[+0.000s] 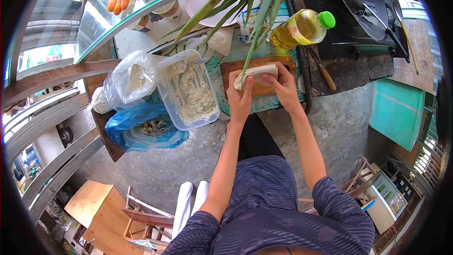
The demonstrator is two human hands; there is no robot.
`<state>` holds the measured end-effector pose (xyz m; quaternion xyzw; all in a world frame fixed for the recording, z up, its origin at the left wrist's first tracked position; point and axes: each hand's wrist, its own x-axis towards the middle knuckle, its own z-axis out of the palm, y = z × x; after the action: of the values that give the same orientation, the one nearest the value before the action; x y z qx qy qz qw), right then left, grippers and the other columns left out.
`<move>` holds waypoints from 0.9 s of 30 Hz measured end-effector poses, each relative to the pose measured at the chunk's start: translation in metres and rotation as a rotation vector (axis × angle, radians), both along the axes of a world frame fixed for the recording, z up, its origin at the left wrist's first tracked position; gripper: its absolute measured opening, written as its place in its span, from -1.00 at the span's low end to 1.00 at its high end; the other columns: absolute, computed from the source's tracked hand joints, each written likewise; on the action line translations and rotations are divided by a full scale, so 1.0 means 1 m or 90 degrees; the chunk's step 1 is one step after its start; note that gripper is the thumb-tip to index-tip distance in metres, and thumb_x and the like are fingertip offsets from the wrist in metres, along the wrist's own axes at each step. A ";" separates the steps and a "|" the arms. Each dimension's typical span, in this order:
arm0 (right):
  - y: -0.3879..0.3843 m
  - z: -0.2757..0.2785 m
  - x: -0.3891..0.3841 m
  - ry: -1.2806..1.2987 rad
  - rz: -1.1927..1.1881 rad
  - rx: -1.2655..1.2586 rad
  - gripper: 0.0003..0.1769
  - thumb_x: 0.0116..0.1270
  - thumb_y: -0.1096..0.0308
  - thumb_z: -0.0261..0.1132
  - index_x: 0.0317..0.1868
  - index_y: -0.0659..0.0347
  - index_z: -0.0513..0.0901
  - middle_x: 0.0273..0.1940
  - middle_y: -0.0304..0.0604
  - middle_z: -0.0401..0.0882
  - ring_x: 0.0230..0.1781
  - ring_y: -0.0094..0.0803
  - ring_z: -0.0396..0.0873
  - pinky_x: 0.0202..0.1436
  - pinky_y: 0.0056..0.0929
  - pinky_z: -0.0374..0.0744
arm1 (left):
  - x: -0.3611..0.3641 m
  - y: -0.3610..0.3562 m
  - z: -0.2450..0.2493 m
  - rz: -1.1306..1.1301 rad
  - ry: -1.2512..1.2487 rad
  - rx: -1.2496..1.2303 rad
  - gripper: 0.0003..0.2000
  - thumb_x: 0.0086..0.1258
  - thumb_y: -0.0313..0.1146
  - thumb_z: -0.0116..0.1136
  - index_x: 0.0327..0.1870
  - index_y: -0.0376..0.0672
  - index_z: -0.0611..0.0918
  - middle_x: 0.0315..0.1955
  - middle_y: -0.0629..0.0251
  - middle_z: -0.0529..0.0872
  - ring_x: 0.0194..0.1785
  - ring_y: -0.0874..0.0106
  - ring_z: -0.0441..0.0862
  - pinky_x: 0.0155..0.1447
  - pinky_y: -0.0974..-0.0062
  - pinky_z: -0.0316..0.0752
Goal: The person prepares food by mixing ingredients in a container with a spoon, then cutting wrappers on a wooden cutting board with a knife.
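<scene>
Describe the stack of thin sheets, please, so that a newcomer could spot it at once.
Find the brown cutting board on the green table. Over it, the left hand and right hand hold the stack of thin sheets. Its pale layers set it apart from the green-capped oil bottle and plastic tub.

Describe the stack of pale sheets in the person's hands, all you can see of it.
The stack of pale sheets is cream-coloured, thin and flat, with layers showing along its edge; it looks papery or doughy, I can't tell which. It is held slightly tilted over the wooden board, the left hand gripping one end and the right hand the other. A green leaf crosses its left end; whether they touch is unclear.
</scene>
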<state>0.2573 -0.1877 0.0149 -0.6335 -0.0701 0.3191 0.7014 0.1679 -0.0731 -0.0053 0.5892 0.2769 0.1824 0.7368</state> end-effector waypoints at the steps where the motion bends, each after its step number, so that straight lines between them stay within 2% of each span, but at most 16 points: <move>1: 0.000 -0.003 0.000 -0.018 -0.003 0.011 -0.76 0.40 0.45 0.31 0.04 0.26 0.58 -0.10 -0.32 0.60 -0.08 -0.62 0.50 0.04 -0.60 0.46 | 0.003 0.003 -0.002 -0.027 -0.016 0.048 -0.74 0.51 -0.27 0.14 0.06 -0.25 0.54 -0.20 0.29 0.66 -0.19 0.49 0.53 -0.07 0.51 0.42; 3: 0.000 -0.011 0.000 -0.054 -0.010 0.034 -0.77 0.41 0.48 0.28 0.05 0.26 0.58 -0.08 -0.32 0.60 -0.06 -0.60 0.52 0.06 -0.59 0.47 | 0.008 0.015 -0.007 -0.082 -0.047 0.145 -0.80 0.45 -0.46 0.20 0.03 -0.25 0.57 -0.24 0.27 0.67 -0.23 0.47 0.55 -0.10 0.52 0.44; 6: -0.007 -0.023 0.006 -0.022 -0.008 0.040 -0.78 0.43 0.46 0.27 0.05 0.26 0.58 -0.06 -0.31 0.61 -0.05 -0.59 0.53 0.08 -0.58 0.48 | 0.014 0.026 -0.017 -0.137 -0.061 0.209 -0.84 0.44 -0.49 0.18 -0.01 -0.26 0.60 -0.25 0.23 0.66 -0.24 0.46 0.55 -0.10 0.51 0.44; 9: -0.012 -0.026 0.008 -0.058 -0.006 0.013 -0.77 0.41 0.45 0.30 0.04 0.26 0.58 -0.07 -0.31 0.61 -0.07 -0.61 0.53 0.06 -0.60 0.48 | 0.013 0.025 -0.019 -0.139 -0.042 0.212 -0.83 0.44 -0.47 0.19 -0.01 -0.27 0.61 -0.28 0.21 0.68 -0.25 0.42 0.59 -0.12 0.49 0.45; 12: -0.010 -0.022 0.005 -0.024 -0.025 -0.015 -0.76 0.42 0.41 0.31 0.04 0.27 0.59 -0.10 -0.34 0.62 -0.08 -0.63 0.52 0.03 -0.62 0.46 | 0.009 0.022 -0.016 -0.132 0.029 0.186 -0.82 0.47 -0.42 0.16 -0.03 -0.30 0.59 -0.33 0.14 0.68 -0.28 0.36 0.63 -0.17 0.44 0.46; 15: -0.002 -0.023 0.002 -0.038 -0.043 -0.108 -0.74 0.43 0.34 0.30 0.02 0.30 0.59 -0.14 -0.32 0.64 -0.13 -0.64 0.51 -0.03 -0.62 0.47 | 0.008 0.011 -0.014 -0.039 0.110 0.123 -0.82 0.49 -0.38 0.12 -0.05 -0.33 0.57 -0.37 0.07 0.68 -0.32 0.31 0.65 -0.21 0.40 0.46; 18: 0.004 -0.035 -0.004 -0.082 -0.065 -0.182 -0.74 0.43 0.31 0.29 -0.02 0.33 0.61 -0.19 -0.24 0.68 -0.20 -0.63 0.52 -0.09 -0.59 0.49 | 0.009 0.005 -0.009 0.012 0.206 0.088 -0.73 0.55 -0.22 0.08 -0.03 -0.29 0.58 -0.30 0.19 0.69 -0.20 0.43 0.60 -0.09 0.47 0.46; 21: 0.010 -0.037 -0.008 -0.123 -0.110 -0.240 -0.74 0.41 0.31 0.30 -0.04 0.35 0.63 -0.24 -0.17 0.71 -0.27 -0.58 0.56 -0.14 -0.53 0.52 | 0.009 0.002 -0.017 0.030 0.222 0.179 -0.74 0.53 -0.25 0.09 -0.01 -0.31 0.59 -0.28 0.13 0.67 -0.19 0.32 0.63 -0.11 0.38 0.48; 24: 0.009 -0.035 -0.008 -0.144 -0.084 -0.309 -0.74 0.38 0.33 0.31 -0.04 0.36 0.64 -0.24 -0.13 0.73 -0.27 -0.53 0.62 -0.14 -0.51 0.55 | 0.005 0.004 -0.021 0.053 0.233 0.433 -0.73 0.50 -0.33 0.11 0.06 -0.34 0.60 -0.23 0.05 0.67 -0.18 0.27 0.66 -0.13 0.35 0.53; 27: 0.003 -0.038 -0.005 -0.131 -0.090 -0.290 -0.72 0.37 0.35 0.32 -0.02 0.37 0.65 -0.22 -0.11 0.74 -0.23 -0.49 0.67 -0.13 -0.49 0.57 | 0.004 0.010 -0.021 0.033 0.228 0.379 -0.72 0.45 -0.42 0.16 0.10 -0.36 0.61 -0.16 0.06 0.68 -0.17 0.35 0.67 -0.15 0.40 0.58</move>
<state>0.2520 -0.1843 -0.0232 -0.8074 -0.0233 0.2107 0.5506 0.1716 -0.0627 -0.0266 0.7938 0.3510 0.1674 0.4676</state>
